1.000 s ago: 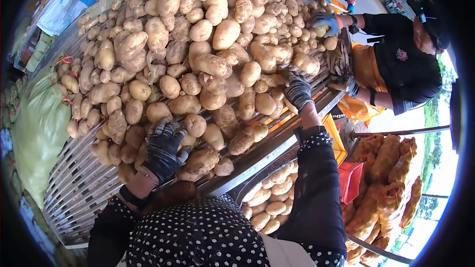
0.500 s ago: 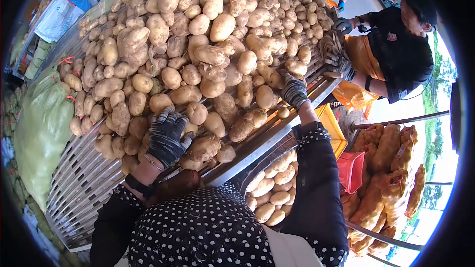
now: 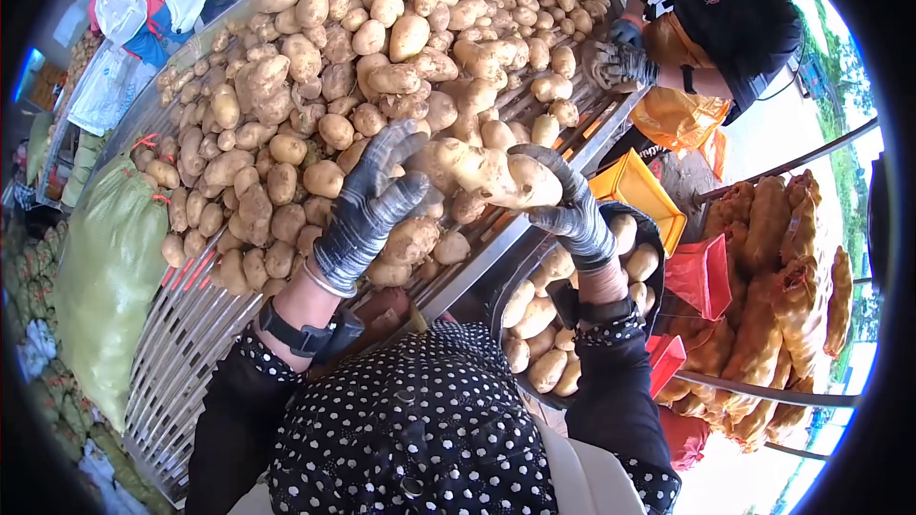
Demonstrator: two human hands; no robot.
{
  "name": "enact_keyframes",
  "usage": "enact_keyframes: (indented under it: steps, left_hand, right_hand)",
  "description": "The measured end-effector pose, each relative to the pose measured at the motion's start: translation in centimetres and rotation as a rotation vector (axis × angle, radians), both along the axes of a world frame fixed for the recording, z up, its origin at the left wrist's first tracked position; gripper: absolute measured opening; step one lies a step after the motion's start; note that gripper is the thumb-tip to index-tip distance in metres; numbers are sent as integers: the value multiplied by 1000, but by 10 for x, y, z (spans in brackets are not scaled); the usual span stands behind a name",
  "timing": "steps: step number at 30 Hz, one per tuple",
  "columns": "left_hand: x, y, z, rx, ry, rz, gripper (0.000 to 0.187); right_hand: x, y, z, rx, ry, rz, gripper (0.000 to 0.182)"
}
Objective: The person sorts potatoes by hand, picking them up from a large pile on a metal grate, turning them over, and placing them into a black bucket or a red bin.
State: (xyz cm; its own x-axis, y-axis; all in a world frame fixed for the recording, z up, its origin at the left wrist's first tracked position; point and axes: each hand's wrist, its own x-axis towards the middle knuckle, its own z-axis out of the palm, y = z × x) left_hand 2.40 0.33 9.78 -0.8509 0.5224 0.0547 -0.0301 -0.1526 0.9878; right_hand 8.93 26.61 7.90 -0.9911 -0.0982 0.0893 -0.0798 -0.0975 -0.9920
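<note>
My right hand (image 3: 577,210), in a striped grey glove, is closed around the right end of a large, knobby potato (image 3: 477,170), held up above the front edge of the sorting table. My left hand (image 3: 367,210), gloved alike, is raised with fingers and thumb spread, close to the left end of that potato. Under and behind both hands spreads a big heap of soil-marked potatoes (image 3: 286,148) of mixed sizes. Below my right forearm, a dark bucket holds smooth, pale potatoes (image 3: 542,372).
A metal slatted rack (image 3: 181,362) shows at left beside a full green sack (image 3: 110,286). At right are a yellow crate (image 3: 639,195), a red basket (image 3: 701,277) and filled mesh sacks (image 3: 763,296). A co-worker (image 3: 725,29) in gloves stands at the table's far right.
Both hands have lifted off the heap. My right hand now holds up the large potato; my left has moved right and spread open. The view shifted, and the bucket shows more.
</note>
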Motion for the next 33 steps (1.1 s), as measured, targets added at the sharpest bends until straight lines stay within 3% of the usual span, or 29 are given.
enact_keyframes:
  steps: [2, 3, 5, 8, 11, 15, 23, 33]
  left_hand:
    - [10, 7, 23, 61, -140, -147, 53]
    - [19, 13, 27, 41, -77, -111, 41]
    - [31, 12, 26, -57, 41, -58, 37]
    - [51, 17, 32, -153, 159, 23, 31]
    - [68, 21, 33, -234, 283, 89, 32]
    - [80, 23, 22, -375, 392, 68, 38]
    - [90, 27, 4, -314, 371, -19, 57]
    - [108, 17, -17, -477, 597, -116, 55]
  right_hand:
    - [14, -14, 4, -40, 17, -1, 75]
    - [21, -18, 1, -96, 15, -18, 76]
    - [34, -25, -9, -160, 28, -54, 76]
    - [50, -53, -7, -670, -17, -146, 75]
    - [63, -72, -13, -918, -13, -210, 64]
    - [73, -83, -10, -905, 39, -260, 61]
    - [91, -83, -8, -810, 37, -354, 65]
    - [115, -74, -21, -657, 57, -427, 69]
